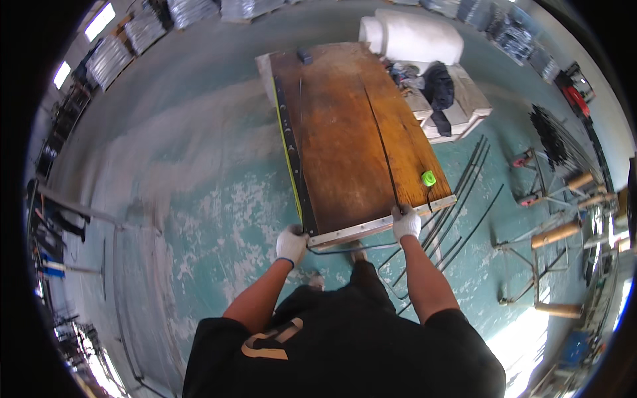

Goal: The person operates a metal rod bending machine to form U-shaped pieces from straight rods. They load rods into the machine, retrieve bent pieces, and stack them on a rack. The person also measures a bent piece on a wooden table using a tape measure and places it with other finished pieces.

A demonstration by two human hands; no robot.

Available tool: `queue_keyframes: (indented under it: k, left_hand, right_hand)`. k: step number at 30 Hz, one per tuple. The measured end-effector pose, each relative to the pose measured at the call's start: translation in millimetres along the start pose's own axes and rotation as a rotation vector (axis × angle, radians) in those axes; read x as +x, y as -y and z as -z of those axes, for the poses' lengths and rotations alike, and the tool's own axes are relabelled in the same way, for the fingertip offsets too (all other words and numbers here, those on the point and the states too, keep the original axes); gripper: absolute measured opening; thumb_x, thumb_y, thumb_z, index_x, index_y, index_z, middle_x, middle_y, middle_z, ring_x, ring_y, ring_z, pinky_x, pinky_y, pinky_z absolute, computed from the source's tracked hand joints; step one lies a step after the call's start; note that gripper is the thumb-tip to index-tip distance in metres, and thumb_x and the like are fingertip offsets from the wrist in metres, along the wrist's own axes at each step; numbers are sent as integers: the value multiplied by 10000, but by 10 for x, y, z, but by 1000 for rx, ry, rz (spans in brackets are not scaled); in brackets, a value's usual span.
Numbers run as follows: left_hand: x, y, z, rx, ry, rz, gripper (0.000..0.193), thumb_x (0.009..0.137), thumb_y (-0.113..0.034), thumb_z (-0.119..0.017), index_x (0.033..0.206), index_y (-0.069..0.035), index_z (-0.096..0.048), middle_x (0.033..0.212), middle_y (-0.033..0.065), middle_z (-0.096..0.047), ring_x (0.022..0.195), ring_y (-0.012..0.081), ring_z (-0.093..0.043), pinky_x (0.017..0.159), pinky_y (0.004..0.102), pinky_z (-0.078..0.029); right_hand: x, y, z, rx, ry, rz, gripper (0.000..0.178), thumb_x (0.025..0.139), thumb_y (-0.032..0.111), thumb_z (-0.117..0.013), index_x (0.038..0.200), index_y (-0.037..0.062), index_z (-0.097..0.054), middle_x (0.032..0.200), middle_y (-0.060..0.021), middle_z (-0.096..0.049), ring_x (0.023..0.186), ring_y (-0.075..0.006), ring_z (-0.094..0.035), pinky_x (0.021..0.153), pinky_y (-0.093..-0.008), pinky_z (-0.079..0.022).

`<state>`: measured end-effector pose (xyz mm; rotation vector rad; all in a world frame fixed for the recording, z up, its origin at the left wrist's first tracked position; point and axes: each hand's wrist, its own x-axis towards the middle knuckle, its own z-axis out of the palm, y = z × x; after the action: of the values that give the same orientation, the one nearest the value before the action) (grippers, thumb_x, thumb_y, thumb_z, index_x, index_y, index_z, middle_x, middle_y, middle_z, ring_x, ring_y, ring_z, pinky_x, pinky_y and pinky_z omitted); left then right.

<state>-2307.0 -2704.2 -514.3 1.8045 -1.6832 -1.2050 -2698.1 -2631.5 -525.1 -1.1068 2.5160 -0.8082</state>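
Note:
A brown wooden worktable (338,146) stretches away in front of me, a pale metal strip (358,229) along its near edge. My left hand (292,245), in a white glove, is closed at the near left corner. My right hand (406,224), gloved too, is closed at the near edge, right of the middle. Between the hands runs a thin dark metal rod (355,250), just off the near edge; its ends go into both hands. Another long thin dark length (379,136) lies across the boards to my right hand; whether they are one bent piece I cannot tell.
A green tape measure (428,178) sits near the right corner. A black strip with holes (290,142) and a yellow measuring tape (287,156) line the left edge. Several dark rods (474,189) lie on the floor at right, near metal stands (556,235). A white sofa (421,40) stands behind.

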Motion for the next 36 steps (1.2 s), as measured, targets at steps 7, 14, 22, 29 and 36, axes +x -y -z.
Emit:
queue_keyframes:
  k: [7,14,22,29,36]
  left_hand:
    - [354,-806,-648,217,-80,-179,340,968,-181,-719,1287,-91,-794,1250,169,-808,1236,389,-749,1072,494,-592]
    - [324,-874,-1275,549,-15,-347,203,928,-189,-740,1099,-122,-826,1081,128,-786,1101,381,-730,969,538,-590]
    - [213,-879,-1172,513,103,-315,177,897,-139,-737,1053,-115,-818,1061,131,-773,1117,383,-718,982,538,-579]
    - [161,-816,-1177,537,81,-365,189,882,-117,-725,1046,-107,-818,1096,130,-770,1137,377,-706,990,525,-565]
    - [98,-713,-1162,514,47,-379,190,894,-111,-695,1040,-100,-815,1098,131,-773,1137,376,-706,995,526,-563]
  right_hand:
    - [1428,-202,-217,-158,204,226,519,1033,368,-779,1499,146,-719,1389,-235,-743,1292,-443,-719,1094,-540,-581]
    - [1285,-291,66,-232,419,267,680,965,277,-832,1590,119,-617,1340,-242,-715,1267,-456,-702,1089,-563,-566]
    - [1068,-320,236,-180,323,252,600,928,310,-835,1471,89,-703,1266,-240,-765,1233,-446,-724,1074,-545,-571]
    - [1043,-266,142,-228,226,134,512,883,301,-831,1319,44,-758,1224,-241,-801,1189,-434,-754,1055,-528,-586]
    - [968,-362,-42,-163,258,175,391,855,246,-818,1176,27,-777,1082,-233,-815,1093,-426,-780,994,-520,-610]
